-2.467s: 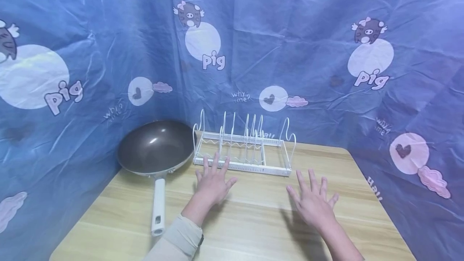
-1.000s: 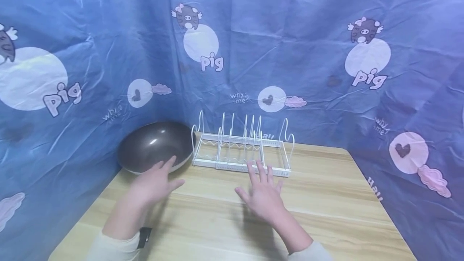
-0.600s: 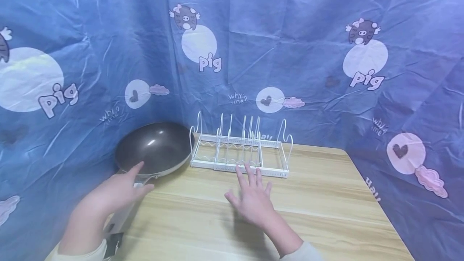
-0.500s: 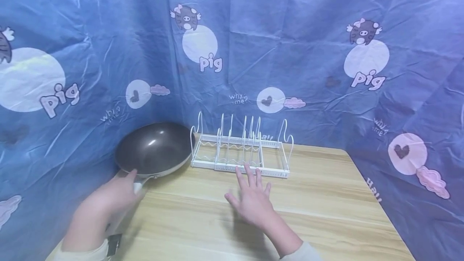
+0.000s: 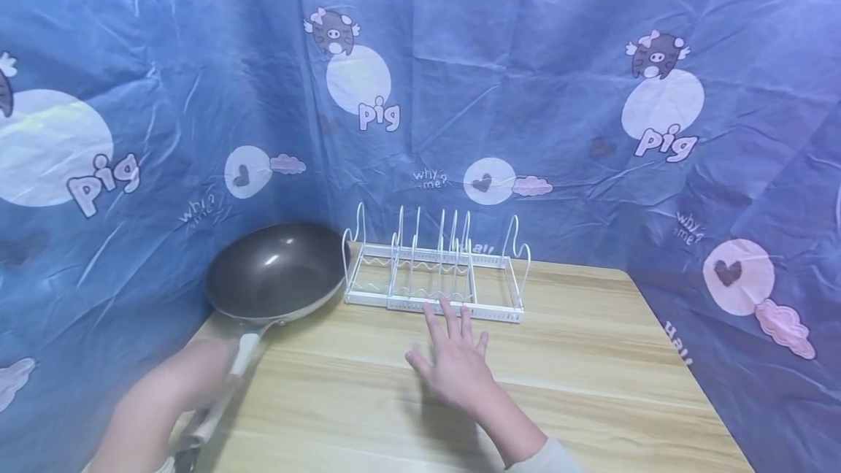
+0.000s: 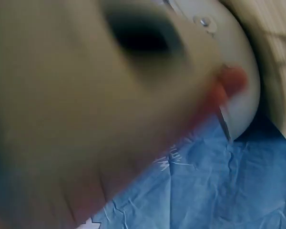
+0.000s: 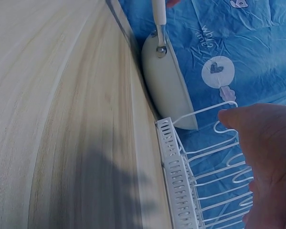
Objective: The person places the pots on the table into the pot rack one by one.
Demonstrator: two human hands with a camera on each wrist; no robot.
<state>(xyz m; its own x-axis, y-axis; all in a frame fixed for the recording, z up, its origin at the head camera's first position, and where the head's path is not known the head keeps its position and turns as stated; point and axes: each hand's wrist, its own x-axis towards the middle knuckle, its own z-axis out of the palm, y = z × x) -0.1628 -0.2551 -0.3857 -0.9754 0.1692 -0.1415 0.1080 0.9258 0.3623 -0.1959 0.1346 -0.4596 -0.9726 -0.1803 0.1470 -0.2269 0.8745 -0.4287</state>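
Evidently, the left hand (image 5: pixel 197 371) has the busier place: nearest the person, by the left edge of the wooden surface (image 5: pixel 631 371), it is at the pale handle (image 5: pixel 247 349) of the frying pan (image 5: pixel 279 272). Both the head and left wrist views blur it, so whether its fingers close round the handle or merely lie against it cannot be told. A sound hold would probably set the palm well along the handle, thumb over the top and fingers beneath, since the deep bowl is likely to pull down at its far end and twist a loose grip.

The right hand (image 5: pixel 456 367) is spread wide, holding nothing, over the middle of the surface. Its fingertips are near the front rail of the white wire rack (image 5: pixel 499 314); contact cannot be made out. It seems best kept clear of the handle's swing.

Farther off, the pan sits mouth up at the far left corner, handle slanting toward the near left. Its rim is just beside the rack's left end, along the far edge; whether they touch is unclear. Any lift should therefore start straight up, bowl level, to spare the upright wires. Behind, the blue printed cloth (image 5: pixel 558 122) hangs close to the pan, another reason for slow, controlled motion.
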